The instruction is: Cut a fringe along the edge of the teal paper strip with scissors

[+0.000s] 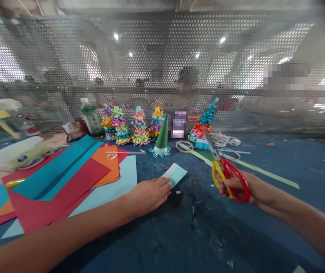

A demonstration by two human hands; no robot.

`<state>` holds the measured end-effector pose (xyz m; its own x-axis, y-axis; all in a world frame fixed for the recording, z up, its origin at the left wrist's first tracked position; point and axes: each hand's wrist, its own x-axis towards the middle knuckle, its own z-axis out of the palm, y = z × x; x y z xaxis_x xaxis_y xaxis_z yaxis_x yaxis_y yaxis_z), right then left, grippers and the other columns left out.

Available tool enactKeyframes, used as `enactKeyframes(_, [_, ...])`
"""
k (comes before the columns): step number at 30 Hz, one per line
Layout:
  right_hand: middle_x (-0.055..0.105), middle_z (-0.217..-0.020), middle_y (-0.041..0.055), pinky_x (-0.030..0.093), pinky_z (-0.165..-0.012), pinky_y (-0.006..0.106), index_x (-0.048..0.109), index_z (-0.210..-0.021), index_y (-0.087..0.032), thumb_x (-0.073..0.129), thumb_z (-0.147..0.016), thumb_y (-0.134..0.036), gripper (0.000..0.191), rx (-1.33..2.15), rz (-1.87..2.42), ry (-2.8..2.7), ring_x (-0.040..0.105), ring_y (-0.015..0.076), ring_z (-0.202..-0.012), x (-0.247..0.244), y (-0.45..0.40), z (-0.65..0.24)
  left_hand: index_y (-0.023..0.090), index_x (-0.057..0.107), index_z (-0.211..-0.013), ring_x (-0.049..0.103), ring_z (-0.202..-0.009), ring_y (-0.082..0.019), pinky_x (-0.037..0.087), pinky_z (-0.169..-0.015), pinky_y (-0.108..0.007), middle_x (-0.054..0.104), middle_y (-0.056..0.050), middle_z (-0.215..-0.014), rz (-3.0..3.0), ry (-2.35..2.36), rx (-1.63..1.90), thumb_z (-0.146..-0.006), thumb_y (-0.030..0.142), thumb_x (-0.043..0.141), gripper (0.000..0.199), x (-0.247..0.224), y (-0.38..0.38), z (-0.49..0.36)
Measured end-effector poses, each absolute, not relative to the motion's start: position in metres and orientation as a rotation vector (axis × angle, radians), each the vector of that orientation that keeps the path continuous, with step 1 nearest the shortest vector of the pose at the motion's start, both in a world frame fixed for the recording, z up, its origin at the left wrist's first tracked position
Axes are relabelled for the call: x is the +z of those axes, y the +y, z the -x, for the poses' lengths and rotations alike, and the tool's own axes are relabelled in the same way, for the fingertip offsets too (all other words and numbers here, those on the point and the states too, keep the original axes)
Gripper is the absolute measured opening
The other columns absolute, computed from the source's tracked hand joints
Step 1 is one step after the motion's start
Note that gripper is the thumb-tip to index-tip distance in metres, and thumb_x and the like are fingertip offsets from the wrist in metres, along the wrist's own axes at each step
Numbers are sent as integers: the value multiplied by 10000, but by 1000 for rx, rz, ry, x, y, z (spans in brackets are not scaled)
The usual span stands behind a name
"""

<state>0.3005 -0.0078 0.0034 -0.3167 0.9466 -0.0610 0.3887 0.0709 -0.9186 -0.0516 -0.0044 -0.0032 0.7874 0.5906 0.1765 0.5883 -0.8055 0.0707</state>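
My left hand (151,193) has its fingers closed on the near edge of a small light blue paper piece (179,173) with a pale strip on it, low over the table. Red and yellow scissors (215,153) are in my right hand (255,187), its fingers through the handles. Their blades point up and away from me and look closed, apart from the paper. Beyond the paper stands a green paper cone (161,138) with a light blue fringe around its base. A tiny pale scrap (178,192) lies beside my left fingertips.
Coloured paper sheets (94,167) spread across the left. Several curled-paper trees (139,127) and a green bottle (91,118) line the back, before a perforated metal screen (151,49). A blue and orange paper tree (205,121), white paper coils (226,140) and a long green strip (267,173) are right.
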Motion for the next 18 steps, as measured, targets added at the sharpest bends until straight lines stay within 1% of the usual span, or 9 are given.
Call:
enactKeyframes(1, [745, -840, 57, 605, -643, 364, 686, -973, -222, 668, -986, -615, 394, 1240, 1279, -1714, 719, 206, -713, -2, -10, -288, 216, 674, -1205, 750, -1207, -244, 623, -1003, -336, 763, -113, -1310, -2952, 973, 315, -1099, 228, 472, 229, -4, -4, 52])
enactKeyframes(3, [702, -839, -1, 592, -641, 336, 678, -1002, -200, 653, -1029, -570, 372, 1259, 1228, -1624, 681, 166, -679, -15, -13, -267, 207, 674, -1153, 774, -1133, -243, 636, -959, -332, 778, -114, -1217, -2931, 979, 345, -1102, 236, 462, 220, -6, -4, 53])
enactKeyframes(6, [680, -805, -33, 556, -571, 281, 696, -999, -181, 642, -1078, -497, 330, 1290, 1238, -1530, 617, 121, -581, -27, -11, -244, 200, 662, -1081, 792, -1024, -237, 649, -870, -316, 772, -106, -1127, -2880, 993, 396, -1093, 258, 484, 188, -9, -4, 53])
enactKeyframes(8, [700, -835, -25, 560, -562, 273, 708, -1032, -174, 661, -1079, -458, 291, 1306, 1273, -1477, 626, 118, -584, -30, -6, -234, 211, 646, -1041, 791, -968, -220, 645, -818, -297, 765, -87, -1104, -2827, 1015, 452, -1087, 272, 496, 169, -10, -1, 54])
enactKeyframes(10, [726, -915, -2, 583, -586, 283, 711, -1103, -171, 680, -1073, -429, 262, 1311, 1309, -1420, 664, 131, -639, -30, 1, -224, 223, 621, -1003, 784, -946, -203, 634, -793, -284, 758, -70, -1093, -2758, 1057, 535, -1090, 268, 482, 170, -8, 2, 56])
enactKeyframes(14, [744, -1099, 49, 632, -682, 340, 693, -1241, -180, 702, -1061, -399, 284, 1312, 1345, -1291, 727, 180, -802, -32, 13, -196, 228, 574, -985, 758, -945, -192, 612, -818, -305, 730, -64, -1044, -2628, 1133, 702, -1111, 255, 413, 206, -3, 7, 60])
enactKeyframes(16, [743, -1139, 60, 640, -720, 366, 690, -1261, -182, 700, -1060, -404, 299, 1326, 1318, -1233, 736, 195, -848, -34, 14, -184, 227, 573, -980, 748, -941, -205, 602, -810, -322, 723, -70, -1026, -2618, 1096, 723, -1117, 289, 403, 227, -2, 5, 59])
enactKeyframes(18, [744, -1157, 64, 642, -755, 387, 696, -1254, -182, 694, -1062, -418, 304, 1349, 1262, -1187, 741, 208, -882, -37, 9, -176, 230, 582, -944, 739, -927, -223, 589, -768, -324, 728, -75, -1002, -2649, 982, 690, -1120, 366, 408, 283, -2, 2, 55])
